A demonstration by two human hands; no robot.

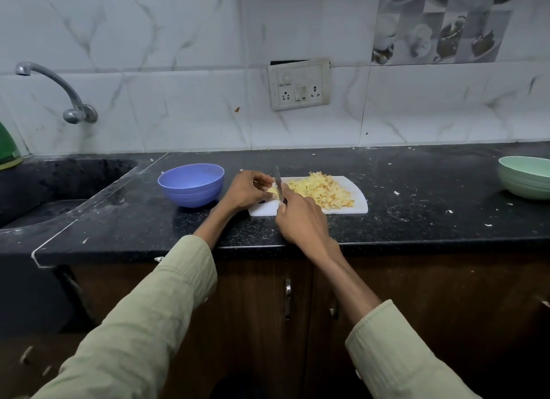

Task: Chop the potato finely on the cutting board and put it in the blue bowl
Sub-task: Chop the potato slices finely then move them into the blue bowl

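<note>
Inspection at the black counter (416, 220): chopping is nearly done. A large heap of diced potato (323, 191) is lying on the white cutting board (358, 203), spreading across its centre and right. The last uncut potato piece (273, 194) is sitting at the board's left end, pinched by the curled fingers of the left hand (247, 190). The right hand (300, 220) is clenched around the handle of the knife (278, 180), whose blade is standing edge-down just beside the left fingertips and against the piece. The blue bowl (192, 184) is waiting just left of the board, holding no potato as far as its visible inside shows.

Risks noted:
- The blade is working very close to the left fingertips; as the piece gets smaller, a slip is likely to nick a finger.
- The heap is reaching toward the board's right and far edges; further knife sweeps or a careless lift are likely to spill dice onto the counter.
- The board is lying near the counter's front edge; tilting it toward the bowl could drop pieces between board and bowl.
- A green bowl (526, 177) is standing well apart at far right; it is the wrong destination
</note>
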